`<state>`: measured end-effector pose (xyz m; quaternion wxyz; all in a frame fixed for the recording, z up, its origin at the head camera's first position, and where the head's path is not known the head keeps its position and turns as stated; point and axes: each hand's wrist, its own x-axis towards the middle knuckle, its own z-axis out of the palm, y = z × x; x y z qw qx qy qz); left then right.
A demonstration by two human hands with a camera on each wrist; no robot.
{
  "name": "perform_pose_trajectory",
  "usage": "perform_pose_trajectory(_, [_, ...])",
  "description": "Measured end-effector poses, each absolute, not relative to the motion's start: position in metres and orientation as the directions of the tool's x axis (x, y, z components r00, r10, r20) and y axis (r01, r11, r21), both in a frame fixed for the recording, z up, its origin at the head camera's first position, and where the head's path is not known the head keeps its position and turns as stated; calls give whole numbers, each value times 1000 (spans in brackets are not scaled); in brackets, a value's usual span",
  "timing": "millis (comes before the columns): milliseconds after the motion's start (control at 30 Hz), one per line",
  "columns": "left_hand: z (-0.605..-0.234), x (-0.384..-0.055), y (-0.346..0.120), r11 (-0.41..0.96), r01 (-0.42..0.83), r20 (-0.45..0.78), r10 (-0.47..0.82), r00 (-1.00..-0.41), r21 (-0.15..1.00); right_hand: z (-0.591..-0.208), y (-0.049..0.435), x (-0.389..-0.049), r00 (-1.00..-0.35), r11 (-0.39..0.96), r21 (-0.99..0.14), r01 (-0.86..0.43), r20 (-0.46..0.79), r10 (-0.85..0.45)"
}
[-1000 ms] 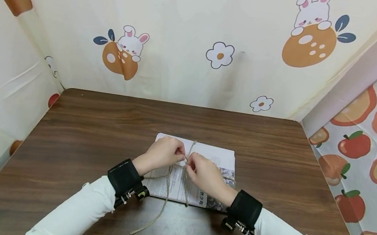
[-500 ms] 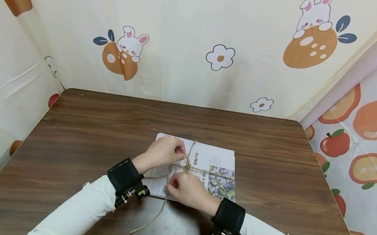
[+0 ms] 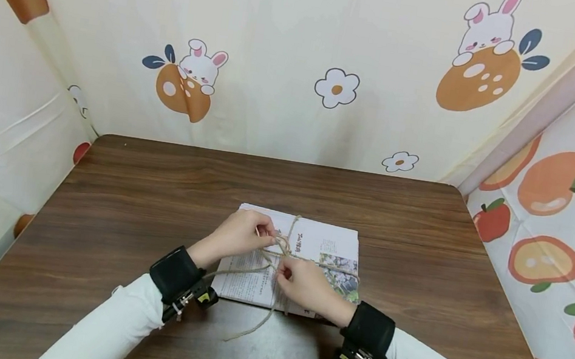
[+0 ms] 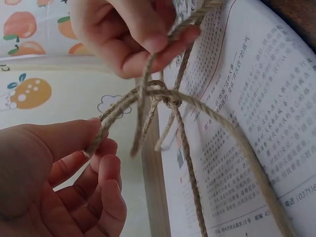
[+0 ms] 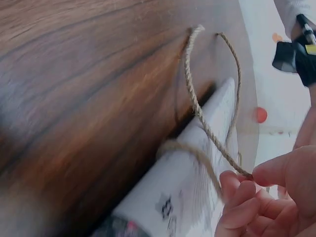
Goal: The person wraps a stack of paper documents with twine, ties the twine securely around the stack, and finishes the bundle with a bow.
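Note:
A stack of newspapers (image 3: 244,290) lies on the table, bound crosswise with jute twine (image 3: 330,266). In the left wrist view, a knot (image 4: 170,98) sits where the strands cross. My left hand (image 3: 243,235) pinches a bent loop of twine (image 4: 111,116) between thumb and fingers, left of the knot. On the near side of the knot, my right hand (image 3: 308,283) pinches another strand, which crosses over that loop in the left wrist view. The loose end (image 5: 190,64) of this strand hangs past the stack's front edge onto the table in the right wrist view.
The brown wooden table (image 3: 154,185) extends around the stack on all sides. Patterned cloth (image 3: 275,110) with rabbits and flowers hangs behind it, and a fruit-printed cloth (image 3: 550,314) hangs on the right. Both wrists wear black bands with cameras (image 3: 371,329).
My right hand left the knot, went toward the front left to the loose strand, then came back right with it. The strand's end slid right. My left hand shifted slightly left, drawing its loop out.

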<state>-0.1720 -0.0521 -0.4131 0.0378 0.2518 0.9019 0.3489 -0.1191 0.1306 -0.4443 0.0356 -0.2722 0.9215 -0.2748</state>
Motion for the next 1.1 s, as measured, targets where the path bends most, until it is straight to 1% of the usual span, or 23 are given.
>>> perform_pose_trajectory(200, [-414,-169,-57,612,418,106,478,-872,672,-439,149,-126,-882,714,-576,-398,25,-471])
perform_pose_trajectory(300, [-414,-167,-59,610,416,111,474,-874,674,-438,158,-129,-879,715,-568,-406,30,-475])
perform_pose_trajectory(500, [-416,-162,-61,601,425,107,491,-865,677,-438,172,-132,-876,748,-501,-436,45,-480])
perform_pose_trajectory(633, [-418,-158,-64,583,432,104,510,-854,688,-442,178,-135,-877,782,-414,-467,101,-470])
perform_pose_trajectory(700, [-419,-156,-65,575,434,101,518,-849,694,-443,182,-136,-875,787,-388,-479,134,-466])
perform_pose_trajectory(900, [-424,-151,-66,562,433,89,536,-840,705,-444,191,-140,-853,774,-362,-520,183,-488])
perform_pose_trajectory(1100, [-428,-146,-66,557,429,77,545,-835,711,-444,199,-147,-853,787,-329,-522,184,-489])
